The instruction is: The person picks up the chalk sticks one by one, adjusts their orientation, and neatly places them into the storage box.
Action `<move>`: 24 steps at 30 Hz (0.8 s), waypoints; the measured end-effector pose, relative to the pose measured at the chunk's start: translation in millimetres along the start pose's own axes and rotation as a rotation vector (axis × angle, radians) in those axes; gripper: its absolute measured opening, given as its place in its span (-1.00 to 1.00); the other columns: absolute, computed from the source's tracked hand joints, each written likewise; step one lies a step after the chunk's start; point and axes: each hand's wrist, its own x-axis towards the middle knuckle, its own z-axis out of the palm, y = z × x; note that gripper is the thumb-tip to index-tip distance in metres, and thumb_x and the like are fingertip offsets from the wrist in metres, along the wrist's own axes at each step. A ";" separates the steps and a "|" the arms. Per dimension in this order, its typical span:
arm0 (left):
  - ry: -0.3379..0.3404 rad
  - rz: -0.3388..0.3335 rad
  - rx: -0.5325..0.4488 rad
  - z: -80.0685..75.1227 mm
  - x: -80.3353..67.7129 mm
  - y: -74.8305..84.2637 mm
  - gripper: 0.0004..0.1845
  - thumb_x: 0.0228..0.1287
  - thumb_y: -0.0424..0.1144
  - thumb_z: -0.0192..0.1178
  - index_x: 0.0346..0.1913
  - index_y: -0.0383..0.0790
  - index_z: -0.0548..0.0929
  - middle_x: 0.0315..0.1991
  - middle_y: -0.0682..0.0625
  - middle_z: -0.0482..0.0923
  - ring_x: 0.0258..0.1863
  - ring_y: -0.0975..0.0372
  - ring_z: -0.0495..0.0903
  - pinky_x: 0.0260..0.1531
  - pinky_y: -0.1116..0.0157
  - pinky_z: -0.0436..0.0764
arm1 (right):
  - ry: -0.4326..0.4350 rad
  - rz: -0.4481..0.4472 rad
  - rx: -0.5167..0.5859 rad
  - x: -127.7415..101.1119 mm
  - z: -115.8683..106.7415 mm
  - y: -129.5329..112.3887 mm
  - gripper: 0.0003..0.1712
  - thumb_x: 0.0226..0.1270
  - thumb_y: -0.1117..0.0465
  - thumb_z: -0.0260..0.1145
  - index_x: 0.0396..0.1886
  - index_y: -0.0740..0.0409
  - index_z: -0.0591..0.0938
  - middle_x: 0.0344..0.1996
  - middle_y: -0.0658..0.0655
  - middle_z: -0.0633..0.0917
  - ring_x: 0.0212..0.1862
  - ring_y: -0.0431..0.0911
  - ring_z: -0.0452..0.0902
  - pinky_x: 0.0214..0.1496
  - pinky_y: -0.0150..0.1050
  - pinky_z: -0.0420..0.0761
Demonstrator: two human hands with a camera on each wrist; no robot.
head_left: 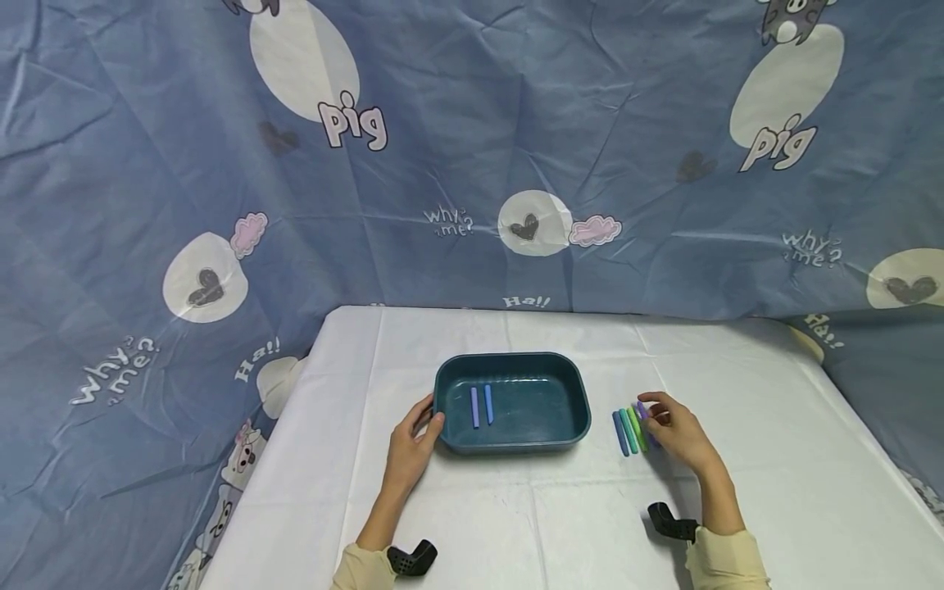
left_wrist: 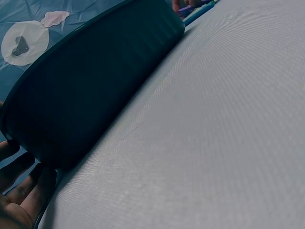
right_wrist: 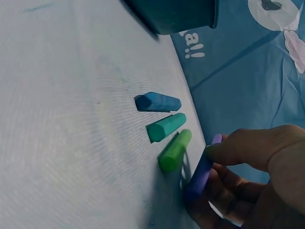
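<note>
A dark teal plastic tub (head_left: 575,406) sits at the centre of the head view, on a table covered with a white cloth (head_left: 774,459). Two blue-violet crayons (head_left: 481,405) lie side by side on its floor, left of the middle and parallel to each other.

The left hand (head_left: 415,438) comes up from the lower left of the frame and rests against the tub's left end. The thumb lies on the near corner of the rim and the fingers wrap round the outer wall, so the hand is closed on the tub, apparently to steady it. The left wrist view agrees: the tub's ribbed dark wall (left_wrist: 95,86) fills the upper left, with the fingers (left_wrist: 21,191) tucked beside its base at the lower left.

To the right of the tub, a short row of crayons lies on the cloth, all pointing away from the person: a blue crayon (right_wrist: 157,102) nearest the tub, then a teal crayon (right_wrist: 166,127), then a green crayon (right_wrist: 175,150). They lie close together without clearly touching.

The right hand (head_left: 682,433) reaches in from the lower right, wrist low over the cloth and fingers curled toward the row. In the right wrist view, at the lower right, it pinches a purple crayon (right_wrist: 200,174) between thumb and fingertips, at the far-right end of the row beside the green one. I cannot tell whether the purple crayon is touching the cloth or is just clear of it.

A blue curtain printed with pigs and hearts (head_left: 472,147) hangs behind the table.
</note>
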 end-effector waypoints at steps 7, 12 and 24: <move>-0.004 0.002 -0.005 0.6 0.7 -1.9 -0.50 0.34 -0.22 0.15 0.28 -0.34 0.40 0.23 -0.25 0.46 0.20 -0.03 0.49 0.05 0.21 0.61 | 0.068 0.015 0.091 1.5 -2.2 0.0 -0.60 0.28 0.38 0.18 0.12 0.28 0.47 -0.20 0.26 0.57 -0.18 -0.07 0.52 -0.32 -0.44 0.54; -0.006 -0.002 0.001 0.2 0.5 -0.5 -0.50 0.35 -0.21 0.15 0.28 -0.32 0.40 0.23 -0.24 0.46 0.21 -0.02 0.49 0.06 0.20 0.60 | 0.123 0.024 0.200 5.6 -1.6 -5.4 -0.59 0.29 0.39 0.17 0.14 0.32 0.44 -0.16 0.30 0.53 -0.25 -0.21 0.49 -0.37 -0.41 0.60; -0.001 -0.008 0.017 -0.4 0.1 -0.2 -0.50 0.34 -0.17 0.15 0.28 -0.29 0.42 0.22 -0.22 0.47 0.20 0.00 0.50 0.04 0.18 0.61 | 0.100 0.027 0.508 15.0 6.2 -28.2 -0.50 0.31 0.32 0.23 0.21 0.33 0.34 -0.13 0.22 0.47 -0.29 -0.27 0.56 -0.28 -0.27 0.73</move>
